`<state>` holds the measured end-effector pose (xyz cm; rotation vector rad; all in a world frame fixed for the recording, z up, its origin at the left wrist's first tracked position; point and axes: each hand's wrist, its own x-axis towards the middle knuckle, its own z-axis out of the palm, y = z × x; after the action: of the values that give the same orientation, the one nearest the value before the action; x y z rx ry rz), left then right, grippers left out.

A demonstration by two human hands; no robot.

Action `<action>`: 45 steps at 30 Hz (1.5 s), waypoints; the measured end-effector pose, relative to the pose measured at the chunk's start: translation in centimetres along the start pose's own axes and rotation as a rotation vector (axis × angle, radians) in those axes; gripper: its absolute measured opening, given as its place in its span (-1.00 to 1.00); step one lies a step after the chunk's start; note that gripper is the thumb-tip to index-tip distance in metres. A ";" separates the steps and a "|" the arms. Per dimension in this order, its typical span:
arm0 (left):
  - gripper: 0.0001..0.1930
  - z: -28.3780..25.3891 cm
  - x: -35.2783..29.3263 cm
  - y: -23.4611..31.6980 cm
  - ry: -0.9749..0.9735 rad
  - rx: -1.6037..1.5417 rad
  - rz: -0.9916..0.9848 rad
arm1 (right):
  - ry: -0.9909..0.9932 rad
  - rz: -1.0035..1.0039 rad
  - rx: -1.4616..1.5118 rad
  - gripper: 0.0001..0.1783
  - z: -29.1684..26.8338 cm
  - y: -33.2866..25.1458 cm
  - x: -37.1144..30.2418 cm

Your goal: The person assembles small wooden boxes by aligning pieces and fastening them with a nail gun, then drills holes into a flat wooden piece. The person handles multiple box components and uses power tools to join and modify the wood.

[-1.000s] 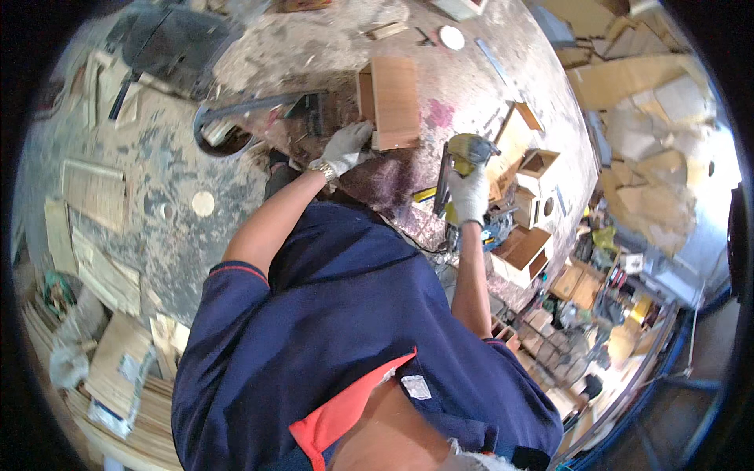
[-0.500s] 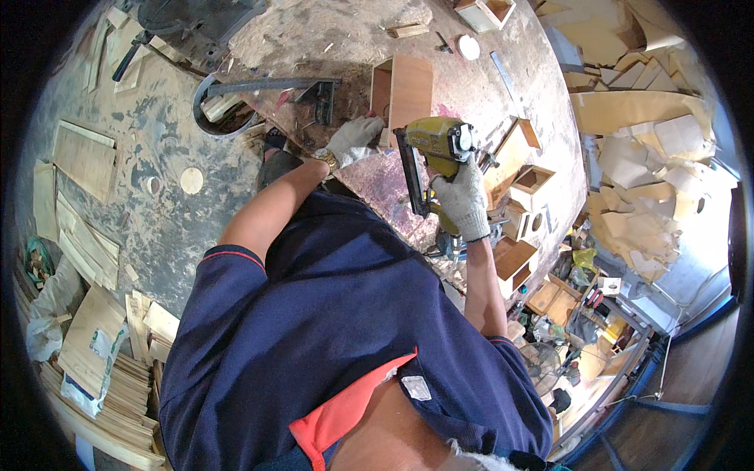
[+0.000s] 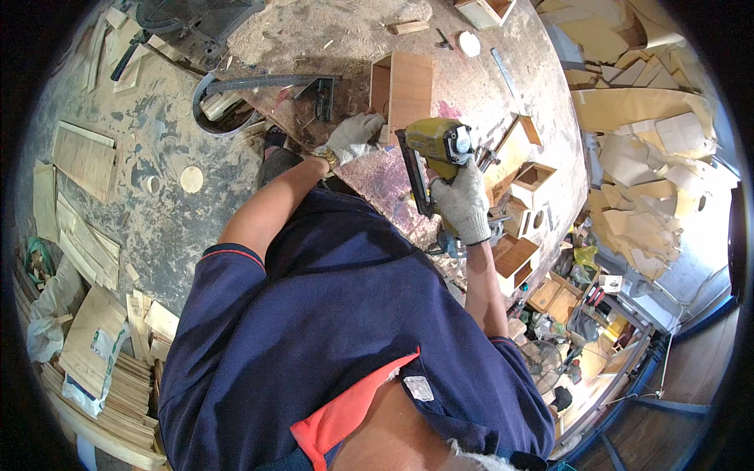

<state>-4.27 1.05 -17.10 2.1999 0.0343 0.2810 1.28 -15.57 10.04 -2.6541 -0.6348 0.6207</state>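
My right hand (image 3: 462, 202), in a pale knit glove, is closed round the handle of a yellow and black nail gun (image 3: 437, 141). The gun's head is close to the near right corner of a brown wooden box (image 3: 411, 96); whether they touch, I cannot tell. My left hand (image 3: 355, 133), gloved too and with a gold-coloured watch at the wrist, grips the box at its near left edge. Its fingertips are partly hidden there. The box's open side faces left, toward a dark metal clamp-like tool (image 3: 320, 96) on the worktable (image 3: 393, 182).
Several small wooden boxes (image 3: 514, 261) line the table's right side, beside a board (image 3: 506, 161). A metal ruler (image 3: 506, 74) and a white round lid (image 3: 469, 44) lie farther back. Left of the table stands a round bin (image 3: 203, 118). Stacked planks (image 3: 118, 408) are at lower left.
The nail gun has turned slightly, its lower end shifting a little right. The box sits marginally farther away. My left hand stays at its edge.
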 end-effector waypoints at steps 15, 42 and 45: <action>-0.51 -5.3 2.1 3.3 -0.174 0.469 0.144 | 0.399 0.310 0.141 -0.39 2.9 7.2 -0.7; -0.18 -3.6 2.8 2.4 0.306 0.508 -0.465 | 0.624 0.504 -0.089 -0.51 8.3 19.1 1.5; -0.26 -5.4 6.4 2.5 0.112 0.342 -0.478 | 0.659 0.698 -0.173 -0.53 8.4 24.1 4.1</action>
<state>0.58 4.57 -10.82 2.4232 0.7055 0.1335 8.77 -32.04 -8.45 -2.9590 0.4562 -0.1934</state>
